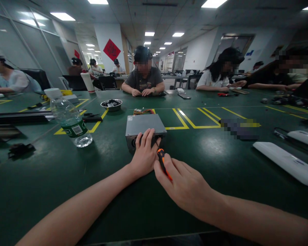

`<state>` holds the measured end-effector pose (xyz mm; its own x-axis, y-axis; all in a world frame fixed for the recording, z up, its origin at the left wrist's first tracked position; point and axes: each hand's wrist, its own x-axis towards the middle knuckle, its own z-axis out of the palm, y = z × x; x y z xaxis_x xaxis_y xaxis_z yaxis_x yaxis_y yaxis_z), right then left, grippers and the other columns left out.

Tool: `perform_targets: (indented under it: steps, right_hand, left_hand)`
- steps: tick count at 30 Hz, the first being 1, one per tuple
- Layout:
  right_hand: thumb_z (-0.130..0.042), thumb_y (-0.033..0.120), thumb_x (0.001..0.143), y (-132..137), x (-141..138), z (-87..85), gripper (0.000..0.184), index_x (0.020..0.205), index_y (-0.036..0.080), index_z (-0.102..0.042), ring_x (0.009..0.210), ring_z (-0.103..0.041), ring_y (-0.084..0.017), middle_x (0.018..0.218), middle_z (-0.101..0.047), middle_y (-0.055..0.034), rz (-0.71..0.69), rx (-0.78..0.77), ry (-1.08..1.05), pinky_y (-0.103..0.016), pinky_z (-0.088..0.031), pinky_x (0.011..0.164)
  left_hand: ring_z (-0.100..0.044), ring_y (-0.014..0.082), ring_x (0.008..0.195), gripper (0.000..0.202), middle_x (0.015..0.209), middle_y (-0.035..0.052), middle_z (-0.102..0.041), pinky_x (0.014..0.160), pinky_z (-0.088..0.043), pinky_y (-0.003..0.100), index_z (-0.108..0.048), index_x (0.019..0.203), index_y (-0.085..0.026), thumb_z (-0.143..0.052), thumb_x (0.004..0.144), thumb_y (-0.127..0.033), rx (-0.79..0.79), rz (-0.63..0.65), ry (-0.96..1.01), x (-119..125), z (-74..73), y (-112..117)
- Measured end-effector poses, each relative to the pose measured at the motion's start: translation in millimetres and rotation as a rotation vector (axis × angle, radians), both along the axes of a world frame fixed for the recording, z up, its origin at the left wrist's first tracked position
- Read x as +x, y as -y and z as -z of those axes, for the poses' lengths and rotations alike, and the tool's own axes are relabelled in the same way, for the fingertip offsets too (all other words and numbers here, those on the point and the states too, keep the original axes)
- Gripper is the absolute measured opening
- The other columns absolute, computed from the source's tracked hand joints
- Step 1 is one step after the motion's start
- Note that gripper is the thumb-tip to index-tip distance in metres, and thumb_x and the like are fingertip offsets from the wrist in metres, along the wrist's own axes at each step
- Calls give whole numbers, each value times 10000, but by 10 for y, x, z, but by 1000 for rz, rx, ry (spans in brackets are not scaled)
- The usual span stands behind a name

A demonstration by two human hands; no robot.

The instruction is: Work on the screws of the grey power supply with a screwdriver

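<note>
Probably to steady it, we spread our left hand (143, 153), fingers unclenched, against the near side of the computer power supply unit (145, 123), which sits before us on the green worktop (105, 208). Our right hand (186, 186) grasps the orange-and-black screwdriver (161, 155), slanted, seemingly so its shaft reaches that side.

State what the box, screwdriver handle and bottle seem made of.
Box: probably sheet metal, satin gray, with flat faces and crisp edges. Screwdriver handle: plastic or rubber, black and orange; hard to tell which. Bottle: likely clear plastic, glossy and see-through.
</note>
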<state>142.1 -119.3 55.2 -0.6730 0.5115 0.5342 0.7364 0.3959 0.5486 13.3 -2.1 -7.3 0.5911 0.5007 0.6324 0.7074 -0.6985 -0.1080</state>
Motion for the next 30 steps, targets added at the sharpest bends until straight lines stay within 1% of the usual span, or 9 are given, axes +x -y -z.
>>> perform_targets:
  steps: [4, 8, 12, 14, 18, 21, 24, 27, 30]
  right_hand:
    - [-398, 113, 833, -28, 32, -10, 196, 920, 129, -574, 552, -520, -136, 725, -601, -71, 91, 13, -40, -259, -359, 511]
    - [-386, 84, 818, 9, 27, 94, 245, 987, 112, -562, 746, -573, -187, 919, -608, -126, 151, -10, -101, -293, -413, 635]
    - [-315, 37, 809, 35, 27, 147, 326, 1024, 94, -554, 787, -582, -203, 977, -613, -159, 83, -44, -58, -310, -425, 687]
    - [-321, 44, 819, 25, 49, 143, 309, 1012, 99, -556, 708, -577, -185, 903, -628, -148, 69, -37, -72, -293, -415, 633]
    - [-428, 165, 854, -4, 95, 152, 183, 959, 131, -573, 525, -503, -137, 671, -580, -41, 100, -84, -140, -266, -352, 507]
    - [-449, 238, 856, -12, 84, 194, 200, 942, 113, -580, 633, -556, -164, 784, -610, -92, 98, -100, -186, -281, -395, 557]
    - [-415, 117, 819, -18, 56, 212, 227, 977, 86, -575, 807, -579, -206, 951, -605, -160, 44, -92, -203, -309, -447, 659]
    - [-370, 47, 809, -37, 73, 170, 279, 991, 93, -575, 802, -581, -192, 925, -615, -144, -40, -70, -173, -295, -460, 673]
    - [-382, 63, 837, -62, 141, 106, 245, 971, 105, -583, 719, -580, -161, 888, -624, -138, -35, 13, -175, -262, -447, 631]
  left_hand:
    - [-157, 309, 1331, 444, 1418, 170, -239, 1057, -140, 510, -452, 1242, -169, -490, 807, -244, -24, 11, 13, 0, -23, 29]
    - [-165, 319, 1326, 455, 1407, 193, -250, 1056, -136, 510, -456, 1241, -150, -497, 798, -246, -35, 12, 18, 11, -29, 47]
    - [-169, 320, 1324, 444, 1405, 195, -254, 1055, -137, 512, -463, 1235, -142, -484, 806, -252, -32, 12, 20, 10, -32, 43]
    - [-169, 318, 1324, 448, 1407, 189, -255, 1054, -138, 513, -461, 1238, -146, -485, 803, -248, -33, 19, 13, 4, -39, 39]
    - [-168, 314, 1325, 473, 1413, 174, -254, 1059, -136, 503, -465, 1236, -155, -524, 775, -244, -39, 14, 16, 2, -52, 43]
    - [-174, 315, 1324, 466, 1407, 185, -258, 1059, -134, 500, -476, 1227, -150, -528, 777, -262, -36, 1, 18, 7, -50, 48]
    - [-175, 317, 1324, 442, 1401, 196, -263, 1053, -143, 503, -477, 1226, -150, -498, 800, -268, -29, 7, 14, 7, -44, 46]
    - [-171, 315, 1326, 441, 1406, 192, -259, 1049, -151, 511, -466, 1236, -154, -482, 805, -248, -33, 18, 18, 0, -45, 42]
    - [-171, 315, 1326, 457, 1417, 179, -251, 1049, -150, 520, -462, 1239, -156, -490, 786, -212, -47, 29, 24, -7, -61, 50]
